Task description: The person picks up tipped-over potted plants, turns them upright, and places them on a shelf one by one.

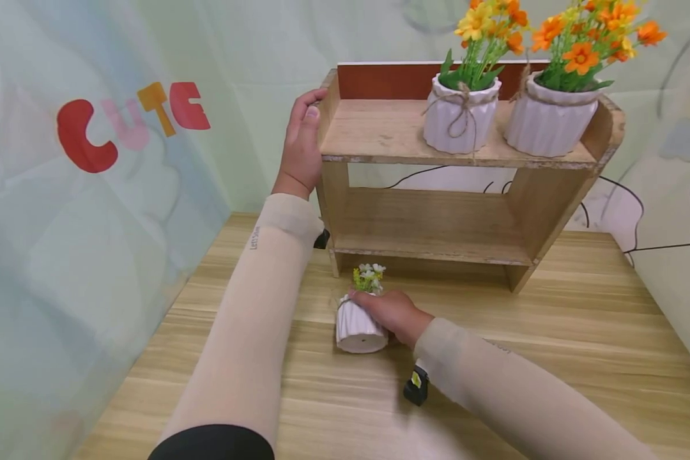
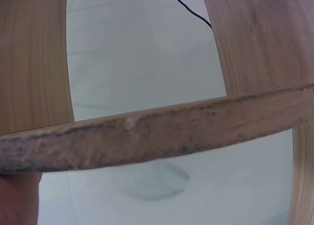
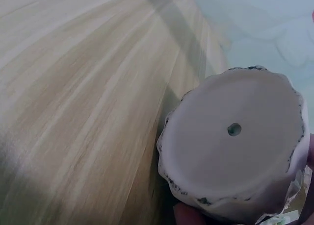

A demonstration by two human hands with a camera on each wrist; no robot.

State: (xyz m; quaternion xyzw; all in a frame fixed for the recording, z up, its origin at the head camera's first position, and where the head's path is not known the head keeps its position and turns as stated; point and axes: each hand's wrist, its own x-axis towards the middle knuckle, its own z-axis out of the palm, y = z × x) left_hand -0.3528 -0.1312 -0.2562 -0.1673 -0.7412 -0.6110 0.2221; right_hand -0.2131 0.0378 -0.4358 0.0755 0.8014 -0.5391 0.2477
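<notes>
On the table (image 1: 552,358), right hand (image 1: 393,314) grips flower pot (image 1: 358,329).

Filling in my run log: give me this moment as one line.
left hand: grips shelf end | right hand: holds small white pot, tilted on table

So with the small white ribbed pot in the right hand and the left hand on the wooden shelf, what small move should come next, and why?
Probably lift the small white ribbed pot of white and yellow flowers toward the two-tier wooden shelf. The right hand grips it tilted on the wooden table, the left hand holds the shelf's side, and the top tier's left part and the lower tier are free.
</notes>
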